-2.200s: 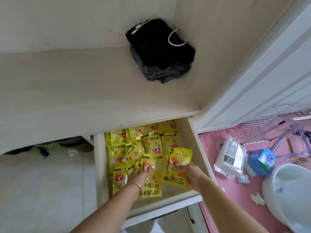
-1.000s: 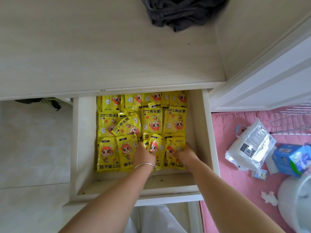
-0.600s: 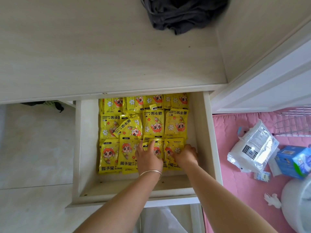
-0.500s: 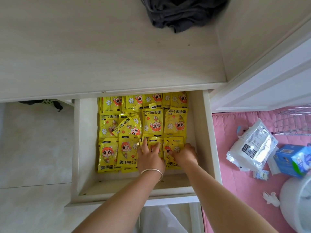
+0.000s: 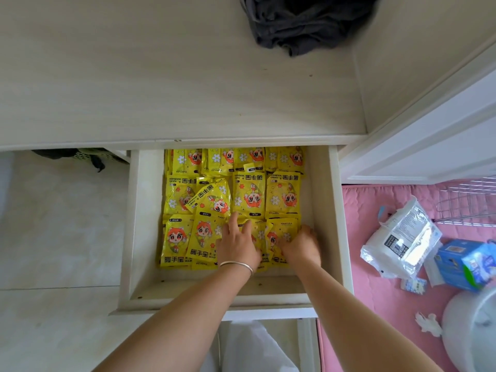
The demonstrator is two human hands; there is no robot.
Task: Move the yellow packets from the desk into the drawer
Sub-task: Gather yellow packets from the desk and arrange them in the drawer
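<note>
The open drawer under the desk holds several yellow packets in rows. My left hand, a bangle on its wrist, lies flat with straight fingers pressing on the front-row packets. Just to its right, my right hand has its fingers curled on the right edge of a yellow packet that lies in the drawer's front right corner. No yellow packet shows on the desk top.
A dark bundle of cloth lies at the back of the desk. To the right, a pink mat carries a white plastic bag, a blue box and a white round bin. White cabinet panel stands at right.
Both hands brought packets down into the drawer's front row. My left hand let go and flattened onto the packets; my right hand has stayed curled on its packet.
</note>
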